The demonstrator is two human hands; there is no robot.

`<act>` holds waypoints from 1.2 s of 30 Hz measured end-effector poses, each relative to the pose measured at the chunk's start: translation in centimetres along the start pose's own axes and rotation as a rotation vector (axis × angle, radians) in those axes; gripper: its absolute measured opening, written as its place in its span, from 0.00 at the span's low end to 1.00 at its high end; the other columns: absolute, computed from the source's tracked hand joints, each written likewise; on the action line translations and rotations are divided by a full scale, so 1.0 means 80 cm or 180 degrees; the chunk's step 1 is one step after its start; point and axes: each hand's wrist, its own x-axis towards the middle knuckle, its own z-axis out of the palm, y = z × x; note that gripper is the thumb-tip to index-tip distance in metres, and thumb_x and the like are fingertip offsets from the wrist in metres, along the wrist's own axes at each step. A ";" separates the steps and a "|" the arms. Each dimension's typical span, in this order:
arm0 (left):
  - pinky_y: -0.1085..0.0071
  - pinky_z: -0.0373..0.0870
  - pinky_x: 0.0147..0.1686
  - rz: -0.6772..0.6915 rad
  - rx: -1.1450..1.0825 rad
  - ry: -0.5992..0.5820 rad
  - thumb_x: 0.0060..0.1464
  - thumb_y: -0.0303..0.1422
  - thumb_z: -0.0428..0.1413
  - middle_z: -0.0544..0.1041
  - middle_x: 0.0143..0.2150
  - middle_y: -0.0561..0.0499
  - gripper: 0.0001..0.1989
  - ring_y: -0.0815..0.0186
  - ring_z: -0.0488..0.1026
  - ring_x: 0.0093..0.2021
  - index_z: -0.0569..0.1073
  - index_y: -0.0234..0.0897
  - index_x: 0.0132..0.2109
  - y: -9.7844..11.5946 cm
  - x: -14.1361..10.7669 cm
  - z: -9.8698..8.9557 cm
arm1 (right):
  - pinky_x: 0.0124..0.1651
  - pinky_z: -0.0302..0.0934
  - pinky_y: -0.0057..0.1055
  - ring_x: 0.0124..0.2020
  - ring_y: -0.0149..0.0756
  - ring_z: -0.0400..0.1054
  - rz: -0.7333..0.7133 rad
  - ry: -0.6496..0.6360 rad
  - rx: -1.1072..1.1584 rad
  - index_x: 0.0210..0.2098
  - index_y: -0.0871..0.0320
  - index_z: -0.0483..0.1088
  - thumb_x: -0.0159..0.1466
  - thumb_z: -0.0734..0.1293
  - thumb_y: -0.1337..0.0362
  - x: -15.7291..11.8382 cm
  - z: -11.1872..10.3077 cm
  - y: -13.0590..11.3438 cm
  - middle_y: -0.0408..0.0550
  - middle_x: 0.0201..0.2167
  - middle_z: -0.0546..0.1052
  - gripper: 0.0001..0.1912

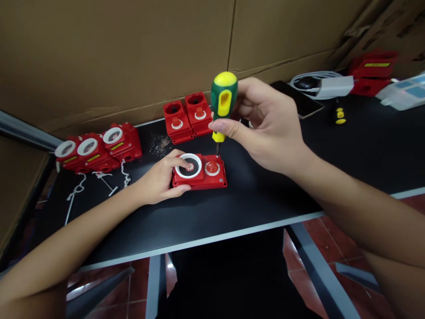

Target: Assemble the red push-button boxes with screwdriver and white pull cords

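A red box (pixel 200 180) with a white ring around a dark round opening and a red knob lies on the black table. My left hand (pixel 166 177) grips its left end, thumb along the front side and a finger inside the ring. In my right hand (pixel 262 119) is a green and yellow screwdriver (pixel 225 99), held upright between thumb and fingers. Its tip touches or nearly touches the box's back right corner, at a small screw.
Behind stand two red boxes (pixel 182 124) beside scattered crumbs (pixel 160 144). Several red boxes (pixel 99 148) with white cords are at left. At right lie a phone (pixel 307 104), a white adapter (pixel 335 87), another screwdriver (pixel 340 115) and a clear container (pixel 407 91). Cardboard (pixel 133 53) rises behind.
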 end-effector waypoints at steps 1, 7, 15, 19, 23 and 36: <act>0.60 0.83 0.55 -0.0002 -0.0001 -0.0004 0.79 0.47 0.70 0.80 0.62 0.40 0.24 0.54 0.86 0.55 0.70 0.47 0.69 0.001 0.000 -0.001 | 0.58 0.85 0.48 0.51 0.47 0.84 -0.0007 -0.0035 0.0033 0.56 0.46 0.81 0.70 0.84 0.31 0.000 0.001 0.001 0.47 0.51 0.87 0.31; 0.56 0.84 0.56 -0.0181 -0.0066 -0.0075 0.77 0.46 0.72 0.81 0.61 0.40 0.23 0.51 0.85 0.55 0.72 0.47 0.67 0.004 0.001 -0.004 | 0.58 0.84 0.51 0.53 0.52 0.81 -0.0114 -0.0117 -0.0586 0.51 0.45 0.82 0.71 0.81 0.28 0.000 -0.003 0.008 0.51 0.52 0.85 0.29; 0.57 0.82 0.55 -0.0148 0.0085 -0.0111 0.80 0.50 0.68 0.80 0.61 0.41 0.23 0.53 0.84 0.55 0.70 0.47 0.67 0.003 0.000 -0.001 | 0.56 0.84 0.53 0.49 0.52 0.79 -0.0234 -0.0083 -0.0724 0.46 0.47 0.82 0.71 0.84 0.35 -0.001 -0.005 0.010 0.50 0.46 0.83 0.24; 0.57 0.82 0.55 -0.0175 0.0011 -0.0085 0.79 0.48 0.69 0.80 0.61 0.41 0.22 0.53 0.84 0.55 0.71 0.47 0.67 0.004 0.000 -0.001 | 0.57 0.84 0.55 0.50 0.53 0.82 -0.0210 -0.0057 -0.0410 0.54 0.46 0.83 0.70 0.85 0.37 -0.005 0.000 0.014 0.50 0.49 0.85 0.26; 0.56 0.82 0.56 -0.0235 -0.0031 -0.0122 0.78 0.47 0.70 0.80 0.62 0.40 0.23 0.52 0.84 0.55 0.71 0.47 0.66 0.003 0.000 -0.002 | 0.58 0.86 0.53 0.52 0.53 0.85 -0.0130 -0.0008 -0.0292 0.58 0.45 0.82 0.70 0.85 0.35 -0.006 0.002 0.014 0.50 0.51 0.88 0.30; 0.57 0.82 0.55 -0.0186 0.0047 -0.0148 0.78 0.47 0.69 0.79 0.61 0.41 0.23 0.52 0.83 0.54 0.69 0.48 0.67 0.002 0.000 -0.003 | 0.55 0.84 0.47 0.50 0.49 0.83 -0.0155 -0.0150 -0.0583 0.52 0.46 0.81 0.78 0.78 0.43 -0.001 -0.005 0.005 0.49 0.49 0.86 0.15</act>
